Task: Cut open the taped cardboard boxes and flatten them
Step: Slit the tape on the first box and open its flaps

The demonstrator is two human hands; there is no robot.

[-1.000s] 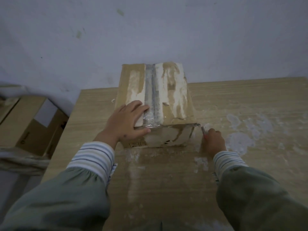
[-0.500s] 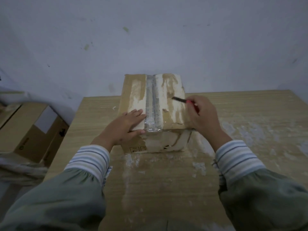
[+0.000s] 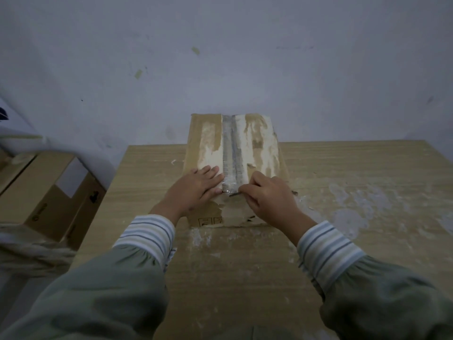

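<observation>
While left hand (image 3: 198,190) lies flat, right hand (image 3: 267,195) pinches thin blade (image 3: 235,193), torn cardboard box (image 3: 259,146).

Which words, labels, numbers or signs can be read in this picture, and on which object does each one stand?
No text can be read here.
Box on the table, front face: two small square handling symbols, too small and blurred to read.
Second box left of the table: a dark mark, a round logo with faint print, and a blank white label; none is legible.
Tape strip on the top: no print visible.
</observation>
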